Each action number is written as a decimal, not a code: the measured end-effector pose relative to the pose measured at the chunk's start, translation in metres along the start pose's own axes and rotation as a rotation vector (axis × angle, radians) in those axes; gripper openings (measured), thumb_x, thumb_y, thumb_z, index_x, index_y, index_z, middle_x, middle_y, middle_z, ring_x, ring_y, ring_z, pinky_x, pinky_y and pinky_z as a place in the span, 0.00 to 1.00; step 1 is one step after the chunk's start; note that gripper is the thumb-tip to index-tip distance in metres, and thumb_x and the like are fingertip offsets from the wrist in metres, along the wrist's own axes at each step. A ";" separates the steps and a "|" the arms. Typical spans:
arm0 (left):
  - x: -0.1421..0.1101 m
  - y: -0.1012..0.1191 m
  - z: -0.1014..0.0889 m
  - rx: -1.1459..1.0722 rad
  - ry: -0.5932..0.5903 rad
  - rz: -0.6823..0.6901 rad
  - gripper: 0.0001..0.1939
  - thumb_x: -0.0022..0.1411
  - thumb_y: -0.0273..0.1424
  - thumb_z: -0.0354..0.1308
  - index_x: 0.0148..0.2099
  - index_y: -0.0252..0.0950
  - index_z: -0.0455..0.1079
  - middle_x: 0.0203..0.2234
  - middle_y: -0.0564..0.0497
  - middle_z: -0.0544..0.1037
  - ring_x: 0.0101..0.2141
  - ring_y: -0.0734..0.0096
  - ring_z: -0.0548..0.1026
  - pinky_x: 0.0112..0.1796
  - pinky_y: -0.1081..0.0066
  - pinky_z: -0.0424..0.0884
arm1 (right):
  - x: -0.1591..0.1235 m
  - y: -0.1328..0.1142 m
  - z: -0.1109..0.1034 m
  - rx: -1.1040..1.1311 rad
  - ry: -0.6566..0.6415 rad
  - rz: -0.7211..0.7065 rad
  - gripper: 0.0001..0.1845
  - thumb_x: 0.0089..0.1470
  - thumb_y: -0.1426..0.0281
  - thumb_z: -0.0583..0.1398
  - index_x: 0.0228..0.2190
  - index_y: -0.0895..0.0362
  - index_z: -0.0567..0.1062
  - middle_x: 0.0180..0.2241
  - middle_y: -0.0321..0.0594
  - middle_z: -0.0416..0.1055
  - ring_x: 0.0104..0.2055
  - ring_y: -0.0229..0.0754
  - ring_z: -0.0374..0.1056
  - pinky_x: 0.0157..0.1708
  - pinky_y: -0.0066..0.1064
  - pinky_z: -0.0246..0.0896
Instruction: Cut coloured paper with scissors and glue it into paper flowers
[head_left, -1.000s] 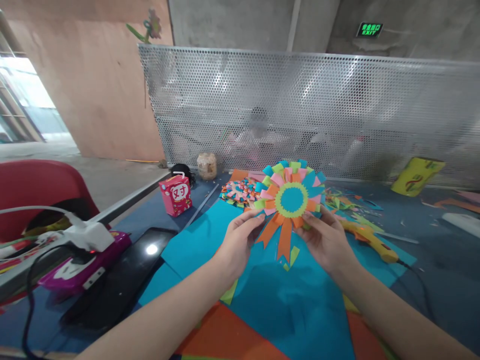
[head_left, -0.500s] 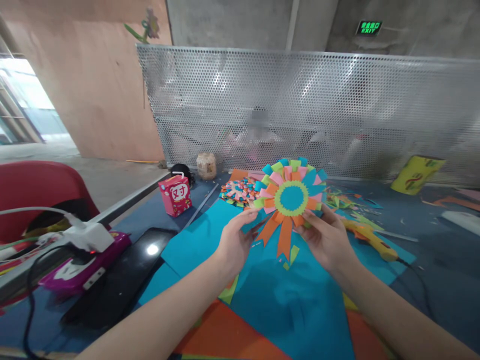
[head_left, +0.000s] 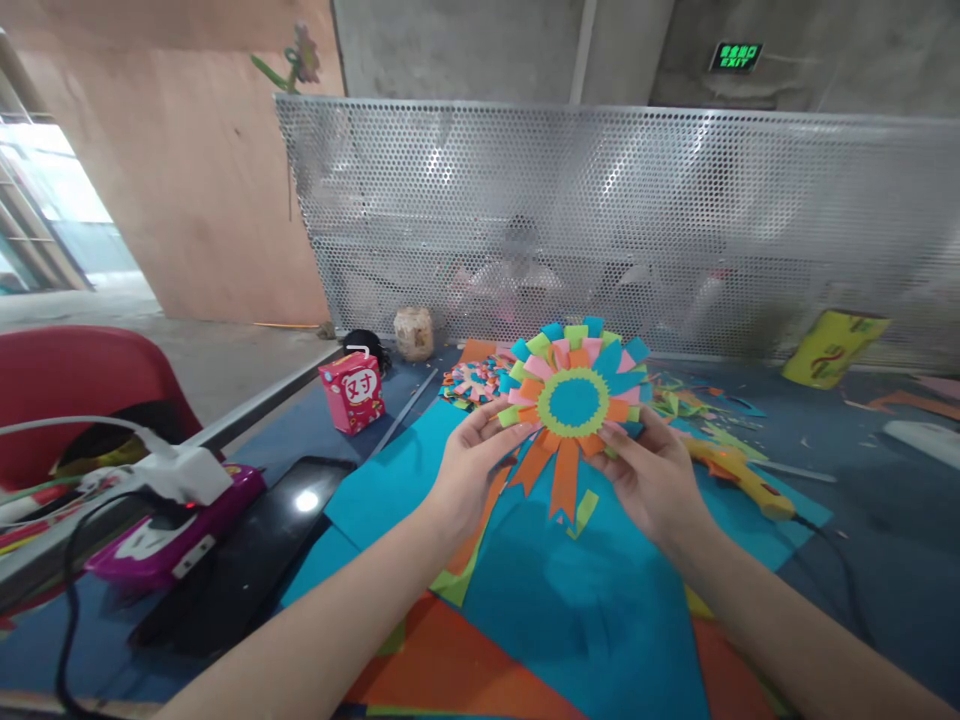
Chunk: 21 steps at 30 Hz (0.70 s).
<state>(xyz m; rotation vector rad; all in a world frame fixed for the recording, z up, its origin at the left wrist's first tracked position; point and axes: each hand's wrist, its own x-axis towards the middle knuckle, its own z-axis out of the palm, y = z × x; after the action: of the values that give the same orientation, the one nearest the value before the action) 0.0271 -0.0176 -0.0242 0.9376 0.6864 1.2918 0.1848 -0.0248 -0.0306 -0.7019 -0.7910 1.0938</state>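
I hold a round paper rosette [head_left: 574, 400] upright above the table, with a blue centre, a green scalloped ring, folded pink, orange, green and blue loops, and orange ribbon tails hanging down. My left hand [head_left: 471, 470] pinches its lower left edge. My right hand [head_left: 654, 477] grips its lower right edge from behind, fingers closed on it. Beneath lie blue paper sheets [head_left: 600, 600] and an orange sheet [head_left: 457, 670].
A yellow glue gun [head_left: 739, 470] lies right of my right hand. A pile of folded paper pieces [head_left: 472, 382], a red drink carton [head_left: 351, 390], a black tablet [head_left: 247, 550], and a purple device [head_left: 165, 540] with a white plug lie left. Perforated metal screen [head_left: 675, 230] behind. Yellow cup [head_left: 832, 350] far right.
The rosette has shifted slightly left and lower. My left hand, which had slipped off its edge half a second ago, pinches it again.
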 end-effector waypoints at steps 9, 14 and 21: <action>0.004 -0.005 -0.002 0.019 0.005 0.059 0.15 0.44 0.28 0.63 0.38 0.37 0.68 0.30 0.51 0.78 0.33 0.71 0.74 0.29 0.76 0.65 | -0.002 -0.001 0.003 -0.009 0.032 0.013 0.19 0.26 0.73 0.69 0.22 0.55 0.65 0.19 0.27 0.69 0.23 0.34 0.68 0.18 0.23 0.67; 0.003 -0.004 -0.002 0.008 -0.006 0.041 0.15 0.46 0.28 0.63 0.39 0.36 0.67 0.29 0.51 0.78 0.34 0.72 0.75 0.31 0.77 0.66 | -0.003 -0.002 0.005 -0.028 0.029 0.012 0.19 0.26 0.72 0.69 0.21 0.54 0.65 0.18 0.26 0.68 0.22 0.33 0.67 0.19 0.23 0.67; 0.006 -0.005 -0.002 0.001 0.010 0.067 0.19 0.45 0.25 0.63 0.42 0.36 0.66 0.31 0.50 0.79 0.35 0.70 0.75 0.37 0.73 0.67 | -0.002 -0.002 0.004 0.002 0.052 0.005 0.21 0.25 0.73 0.69 0.22 0.54 0.64 0.17 0.25 0.67 0.21 0.33 0.67 0.17 0.23 0.67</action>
<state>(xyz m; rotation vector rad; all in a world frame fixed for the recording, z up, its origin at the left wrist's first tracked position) 0.0288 -0.0117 -0.0293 0.9623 0.6676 1.3559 0.1816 -0.0270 -0.0274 -0.7283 -0.7440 1.0762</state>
